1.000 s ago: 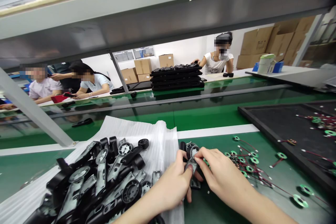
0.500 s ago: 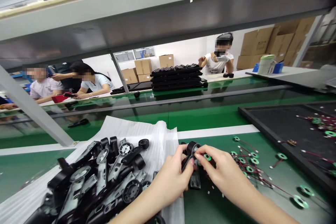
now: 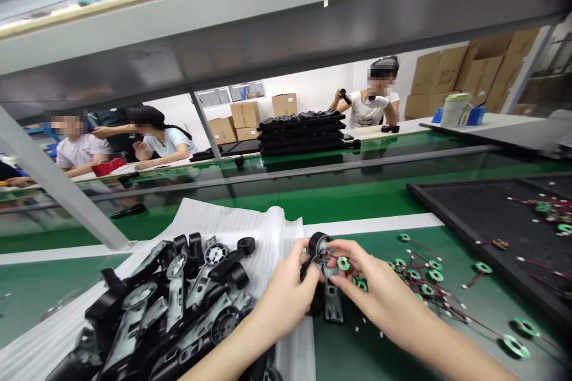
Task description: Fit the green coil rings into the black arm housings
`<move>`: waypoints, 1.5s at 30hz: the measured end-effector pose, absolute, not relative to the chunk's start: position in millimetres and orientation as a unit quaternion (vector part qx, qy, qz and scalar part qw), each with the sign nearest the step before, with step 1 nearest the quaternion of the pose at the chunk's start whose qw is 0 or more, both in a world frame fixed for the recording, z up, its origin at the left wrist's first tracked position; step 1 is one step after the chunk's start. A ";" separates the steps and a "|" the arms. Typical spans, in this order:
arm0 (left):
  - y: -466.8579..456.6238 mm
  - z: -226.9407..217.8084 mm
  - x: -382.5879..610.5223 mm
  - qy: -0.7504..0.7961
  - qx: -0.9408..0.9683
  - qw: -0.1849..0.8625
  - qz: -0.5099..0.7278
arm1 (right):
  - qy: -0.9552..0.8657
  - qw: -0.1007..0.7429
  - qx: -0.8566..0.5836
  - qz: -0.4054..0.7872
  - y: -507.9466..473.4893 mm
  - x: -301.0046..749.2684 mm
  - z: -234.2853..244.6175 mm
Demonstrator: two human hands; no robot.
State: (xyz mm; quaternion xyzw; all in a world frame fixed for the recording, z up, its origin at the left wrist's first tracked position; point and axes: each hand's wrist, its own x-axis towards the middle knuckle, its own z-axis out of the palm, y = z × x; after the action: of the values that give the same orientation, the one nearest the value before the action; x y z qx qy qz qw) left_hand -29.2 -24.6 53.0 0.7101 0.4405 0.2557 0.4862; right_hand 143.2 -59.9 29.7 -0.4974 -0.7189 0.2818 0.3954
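Observation:
My left hand (image 3: 286, 297) is closed round a black plastic part (image 3: 315, 245) with a round head, lifted a little above the green bench. My right hand (image 3: 375, 292) pinches a small green ring with red wires (image 3: 343, 263) right beside that round head. Another black and grey part (image 3: 333, 300) lies flat on the bench under both hands. A pile of the same black and grey parts (image 3: 179, 303) rests on white foam sheet (image 3: 241, 226) to the left.
Several green rings with red wires (image 3: 424, 286) are scattered on the bench to the right, beside a black tray (image 3: 482, 220) holding more. A green conveyor (image 3: 339, 190) runs behind. Stacked black trays (image 3: 304, 131) and other people sit across it.
My left hand has raised and tilted the black part, so its round head points up. My right hand has drawn the green ring out to the right of it.

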 end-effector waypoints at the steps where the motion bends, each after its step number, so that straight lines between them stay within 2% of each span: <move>1: -23.6 53.6 -29.5 0.449 0.696 0.499 0.256 | -0.716 0.395 -0.493 0.298 -59.8 144.9 30.8; 4: -22.2 55.9 -29.7 0.462 0.670 0.526 0.249 | -0.713 0.388 -0.498 0.304 -57.5 150.9 33.4; 7: -23.9 58.3 -29.4 0.453 0.673 0.534 0.240 | -0.728 0.390 -0.502 0.255 -54.1 155.4 35.5; 10: -26.8 60.2 -29.6 0.436 0.698 0.517 0.237 | -0.743 0.401 -0.491 0.214 -52.8 156.1 36.8; 19: -32.7 63.8 -27.6 0.408 0.754 0.454 0.243 | -0.722 0.389 -0.535 0.204 -53.8 150.5 31.0; 23: -34.7 65.5 -25.8 0.392 0.759 0.455 0.250 | -0.694 0.421 -0.557 0.178 -51.4 151.6 25.7; 30: -36.3 61.2 -26.7 0.366 0.766 0.462 0.256 | -0.688 0.447 -0.479 0.312 -47.1 149.7 18.8; 36: -35.3 54.4 -26.5 0.411 0.779 0.410 0.238 | -0.614 0.496 -0.443 0.425 -48.9 142.8 15.6; 39: -37.5 59.5 -25.5 0.405 0.780 0.412 0.240 | -0.605 0.492 -0.409 0.473 -51.5 145.4 21.4; 45: -40.7 66.5 -25.6 0.406 0.774 0.424 0.238 | -0.626 0.464 -0.398 0.484 -50.4 153.0 27.4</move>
State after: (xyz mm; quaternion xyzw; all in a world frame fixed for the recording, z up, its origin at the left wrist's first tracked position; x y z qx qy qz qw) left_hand -25.6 -40.7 66.5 0.7739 0.4057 0.2383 0.4239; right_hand 153.0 -50.4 27.4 -0.3983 -0.6256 0.4844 0.4640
